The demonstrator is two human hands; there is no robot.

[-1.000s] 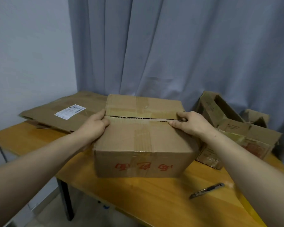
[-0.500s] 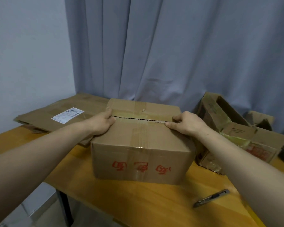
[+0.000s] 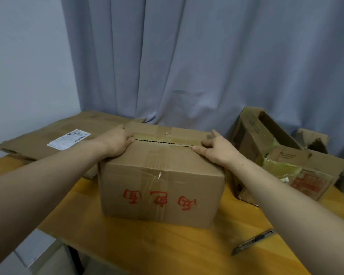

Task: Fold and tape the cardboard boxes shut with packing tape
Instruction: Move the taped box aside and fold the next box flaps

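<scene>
lying near the tabletop's [image 3: 147, 247] front right edge is a utility knife [image 3: 253, 242]. mid-tabletop stands the cardboard box [image 3: 161, 195], flaps folded down, with a gap along the seam. the left hand [image 3: 115, 142] rests at the seam's left end, fingers together; whether they hook the flap, cannot tell. the right hand [image 3: 216, 149] presses the right end, fingers together and flat. flattened cardboard [image 3: 48, 135] lies far left.

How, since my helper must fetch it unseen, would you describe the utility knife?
Start at the wooden table, then find the box with red writing at its middle. The utility knife lies flat on the wood at the box's front right, the only slim metal thing among brown cardboard.
</scene>
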